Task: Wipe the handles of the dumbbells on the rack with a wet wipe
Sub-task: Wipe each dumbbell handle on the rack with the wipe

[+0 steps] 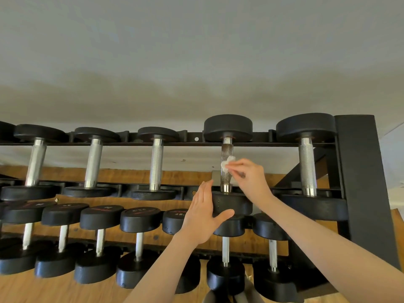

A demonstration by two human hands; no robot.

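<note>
Two-tier rack [363,171], dumbbells filling both rows. Upper row, second dumbbell from right: my left hand [203,215], fingers straight, steadies its near head [231,204]; my right hand [249,176] pinches the wet wipe [227,164] against the darkened handle [227,169]. Wiping step; next, I judge, the rightmost handle [307,167].

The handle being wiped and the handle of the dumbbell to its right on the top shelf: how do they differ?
The handle being wiped looks darker and duller; the handle to its right shines bright silver. The right hand presses a white wet wipe against the first; nothing touches the second. The left hand rests open against the first dumbbell's near head; the second dumbbell has no hand on it. Both are knurled metal bars between black round heads on the same top shelf.
</note>
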